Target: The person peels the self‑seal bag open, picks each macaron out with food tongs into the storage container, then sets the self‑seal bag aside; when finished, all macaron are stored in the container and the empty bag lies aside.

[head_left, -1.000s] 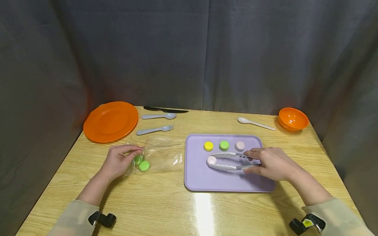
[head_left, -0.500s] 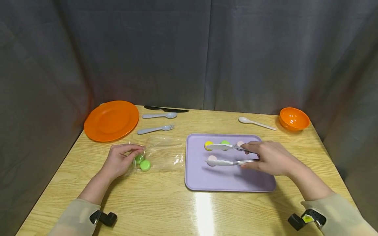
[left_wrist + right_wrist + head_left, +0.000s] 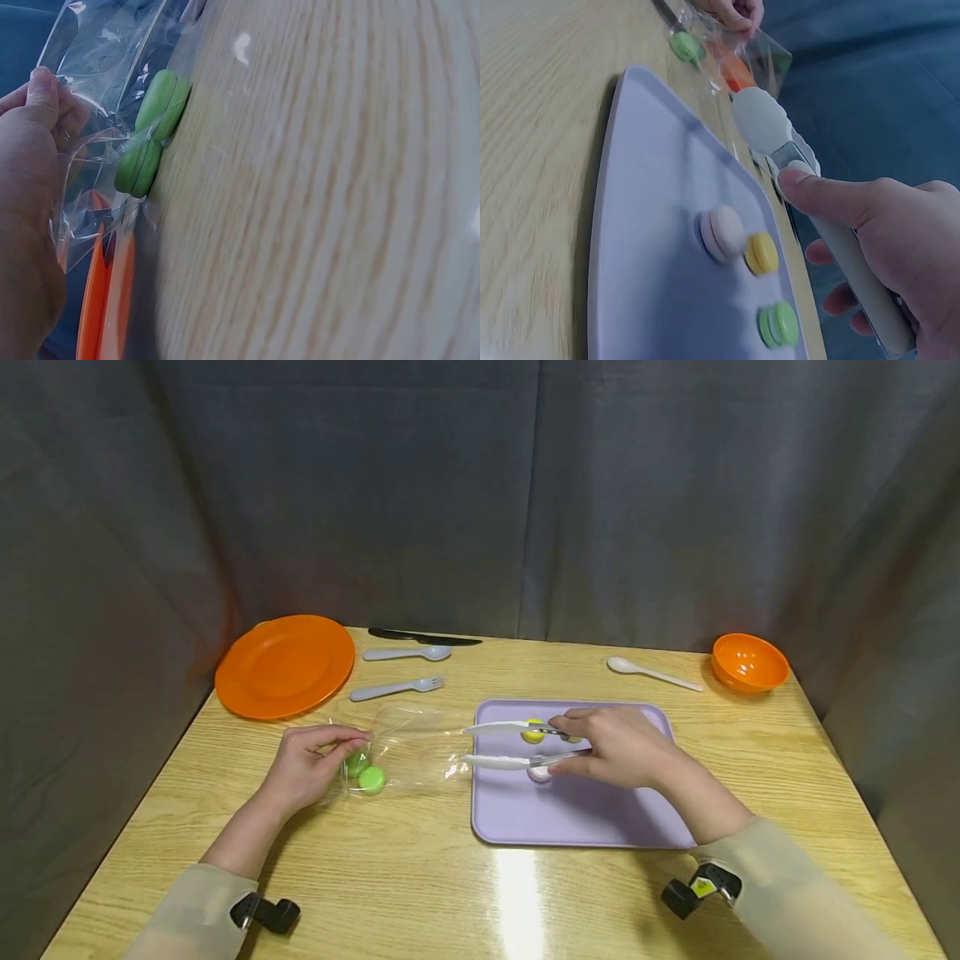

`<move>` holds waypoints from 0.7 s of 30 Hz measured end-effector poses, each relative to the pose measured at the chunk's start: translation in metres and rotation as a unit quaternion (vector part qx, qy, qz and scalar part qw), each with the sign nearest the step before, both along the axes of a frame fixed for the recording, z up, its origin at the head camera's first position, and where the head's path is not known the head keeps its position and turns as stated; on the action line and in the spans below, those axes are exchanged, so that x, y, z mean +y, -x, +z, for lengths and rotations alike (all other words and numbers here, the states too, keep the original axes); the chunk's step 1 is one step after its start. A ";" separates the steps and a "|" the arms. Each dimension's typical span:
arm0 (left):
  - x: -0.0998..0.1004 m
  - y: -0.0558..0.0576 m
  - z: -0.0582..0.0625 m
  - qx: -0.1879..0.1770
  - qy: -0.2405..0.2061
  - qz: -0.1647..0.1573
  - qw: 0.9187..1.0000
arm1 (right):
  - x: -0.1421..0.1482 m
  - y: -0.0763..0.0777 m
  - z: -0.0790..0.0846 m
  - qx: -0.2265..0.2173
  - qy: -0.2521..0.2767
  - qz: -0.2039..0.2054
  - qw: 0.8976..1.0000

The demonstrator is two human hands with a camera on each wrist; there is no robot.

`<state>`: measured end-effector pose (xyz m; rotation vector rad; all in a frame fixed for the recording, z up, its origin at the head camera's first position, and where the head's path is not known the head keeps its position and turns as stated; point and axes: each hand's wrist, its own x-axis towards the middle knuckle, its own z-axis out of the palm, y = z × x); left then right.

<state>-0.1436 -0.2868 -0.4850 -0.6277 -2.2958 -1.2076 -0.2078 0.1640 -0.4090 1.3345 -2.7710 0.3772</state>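
My left hand pinches the edge of a clear plastic bag lying on the table. Two green macarons sit inside it, close to the fingers. My right hand grips a pair of tongs over the lilac tray. The tongs' white tips are spread with nothing between them, and in the head view they reach the bag's right end. Beneath them on the tray lie a pale pink macaron, a yellow macaron and a green macaron. A second pale pink one is hidden by the right hand.
An orange plate stands back left, beside a black knife, a grey spoon and a grey fork. At the back right are a white spoon and an orange bowl. Dark curtains surround the table.
My right hand has lifted the tongs off the pale pink macaron, leaving it on the tray, and carried them left toward the bag with their arms spread. The left hand stays at the bag.
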 end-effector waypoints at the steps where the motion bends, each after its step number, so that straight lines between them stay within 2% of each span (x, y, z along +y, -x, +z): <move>1: 0.000 0.000 0.000 -0.002 -0.001 0.000 1.000 | -0.005 0.001 -0.001 -0.006 0.001 0.002 1.000; 12: -0.002 -0.002 0.002 -0.012 -0.009 -0.007 1.000 | -0.048 0.009 -0.009 -0.014 -0.007 0.038 0.999; 21: -0.002 0.001 -0.001 -0.016 -0.028 -0.023 0.999 | -0.085 0.006 -0.014 -0.042 -0.017 0.073 0.996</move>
